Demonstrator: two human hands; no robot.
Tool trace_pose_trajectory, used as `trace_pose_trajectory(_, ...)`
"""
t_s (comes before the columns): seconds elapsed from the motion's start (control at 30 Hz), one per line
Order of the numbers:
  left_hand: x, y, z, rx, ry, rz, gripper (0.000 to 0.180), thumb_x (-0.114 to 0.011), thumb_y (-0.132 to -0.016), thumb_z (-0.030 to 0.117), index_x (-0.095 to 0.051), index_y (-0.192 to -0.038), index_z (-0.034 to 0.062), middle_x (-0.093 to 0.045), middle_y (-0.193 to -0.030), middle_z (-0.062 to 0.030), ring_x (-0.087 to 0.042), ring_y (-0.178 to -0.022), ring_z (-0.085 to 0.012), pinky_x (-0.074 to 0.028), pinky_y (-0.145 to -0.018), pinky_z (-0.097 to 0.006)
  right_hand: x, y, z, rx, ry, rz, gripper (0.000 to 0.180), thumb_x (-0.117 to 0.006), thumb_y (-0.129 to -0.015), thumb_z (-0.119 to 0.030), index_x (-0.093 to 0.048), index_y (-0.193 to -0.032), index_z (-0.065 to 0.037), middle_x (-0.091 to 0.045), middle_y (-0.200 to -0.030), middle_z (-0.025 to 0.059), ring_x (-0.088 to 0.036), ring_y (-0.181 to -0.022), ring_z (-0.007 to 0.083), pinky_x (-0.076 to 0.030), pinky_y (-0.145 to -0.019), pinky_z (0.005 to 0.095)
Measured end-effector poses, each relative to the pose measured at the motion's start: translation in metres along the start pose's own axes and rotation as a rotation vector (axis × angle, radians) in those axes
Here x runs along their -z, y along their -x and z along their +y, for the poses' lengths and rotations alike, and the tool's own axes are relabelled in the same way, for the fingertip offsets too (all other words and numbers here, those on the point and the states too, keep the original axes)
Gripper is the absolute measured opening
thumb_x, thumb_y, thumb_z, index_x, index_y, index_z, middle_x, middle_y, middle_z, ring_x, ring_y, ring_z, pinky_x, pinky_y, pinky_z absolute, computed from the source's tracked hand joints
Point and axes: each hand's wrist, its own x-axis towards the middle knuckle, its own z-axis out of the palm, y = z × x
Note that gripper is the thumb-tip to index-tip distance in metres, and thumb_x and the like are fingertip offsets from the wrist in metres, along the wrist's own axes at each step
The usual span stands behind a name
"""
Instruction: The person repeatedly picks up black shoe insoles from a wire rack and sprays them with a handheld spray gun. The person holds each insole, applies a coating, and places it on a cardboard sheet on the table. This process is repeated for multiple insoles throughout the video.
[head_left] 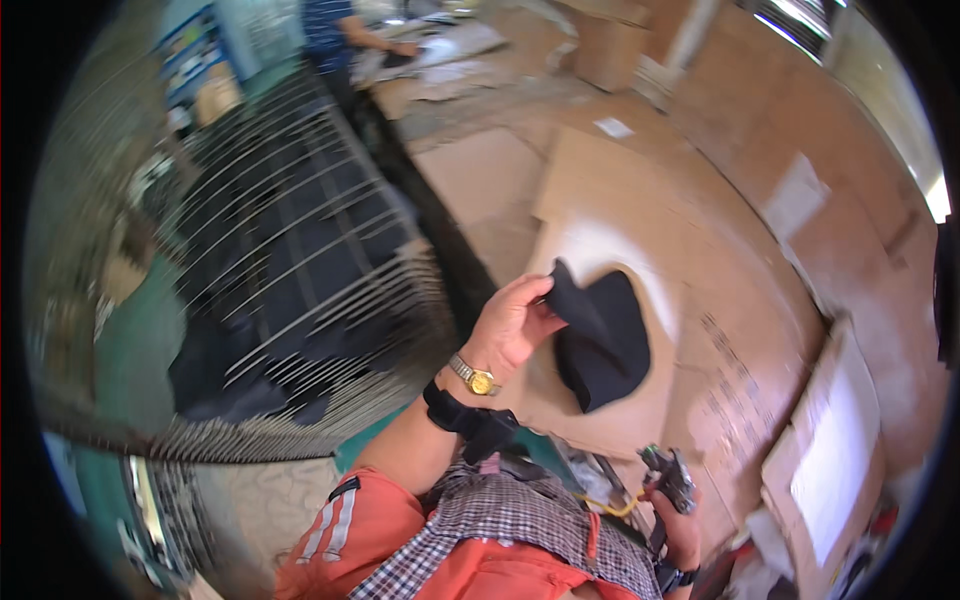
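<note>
Right hand (683, 520) grips tool (668, 476); left hand (512, 325) pinches black cloth (602, 338).

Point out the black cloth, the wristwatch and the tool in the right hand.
black cloth (605, 340), head view, middle of the fabric
wristwatch (479, 380), head view, gold dial
tool (670, 475), head view, its dark body
</note>
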Motion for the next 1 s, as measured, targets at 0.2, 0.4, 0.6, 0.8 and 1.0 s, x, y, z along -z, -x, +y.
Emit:
trace_pose_trajectory(0.2, -0.016, 0.093, 0.158, -0.580, 0.078, 0.024, 0.009, -0.053, -0.091, 0.010, -0.060, -0.094, 0.0044, -0.066, -0.097, -0.0087, -0.065, -0.091, -0.0205, -0.055, -0.079, -0.040, -0.056, -0.022, -0.026, 0.046, -0.002, -0.101, 0.032, -0.059, -0.079, 0.002, -0.055, -0.111, 0.004, -0.064, -0.089, 0.0115, -0.063, -0.077, 0.0203, -0.053, -0.076, 0.0344)
trace_pose_trajectory(0.4, 0.047, 0.149, 0.309, -1.255, 0.146, 0.249, 0.015, -0.055, -0.092, 0.010, -0.056, -0.102, -0.0003, -0.062, -0.105, -0.0115, -0.060, -0.095, -0.0236, -0.052, -0.086, -0.040, -0.106, -0.046, -0.054, 0.041, 0.080, -0.307, 0.035, -0.061, -0.078, 0.000, -0.055, -0.112, 0.005, -0.064, -0.089, 0.0126, -0.064, -0.078, 0.0218, -0.053, -0.077, 0.0355)
trace_pose_trajectory(0.6, 0.161, 0.163, 0.321, -1.378, 0.298, 0.738, 0.031, -0.055, -0.092, 0.016, -0.047, -0.116, -0.0018, -0.050, -0.112, -0.0154, -0.053, -0.098, -0.0269, -0.054, -0.081, -0.040, -0.135, -0.054, -0.060, 0.048, 0.128, -0.393, 0.040, -0.063, -0.078, -0.001, -0.053, -0.117, 0.005, -0.063, -0.088, 0.0112, -0.064, -0.078, 0.0216, -0.053, -0.078, 0.0355)
trace_pose_trajectory(0.8, 0.167, 0.159, 0.285, -1.184, 0.395, 0.771, 0.029, -0.061, -0.089, 0.017, -0.051, -0.111, -0.0004, -0.051, -0.109, -0.0156, -0.055, -0.092, -0.0274, -0.052, -0.087, -0.041, -0.132, -0.046, -0.064, 0.110, 0.084, -0.367, 0.045, -0.066, -0.079, 0.000, -0.052, -0.122, 0.002, -0.063, -0.091, 0.0075, -0.062, -0.081, 0.0148, -0.055, -0.075, 0.0305)
trace_pose_trajectory(1.0, 0.098, 0.132, 0.226, -0.894, 0.072, 0.331, 0.019, -0.056, -0.091, 0.009, -0.055, -0.105, -0.0033, -0.058, -0.110, -0.0173, -0.058, -0.103, -0.0314, -0.048, -0.096, -0.042, -0.076, 0.008, -0.064, 0.193, 0.096, -0.015, 0.043, -0.063, -0.083, -0.006, -0.050, -0.123, 0.002, -0.062, -0.092, 0.0050, -0.060, -0.084, 0.0143, -0.050, -0.078, 0.0296)
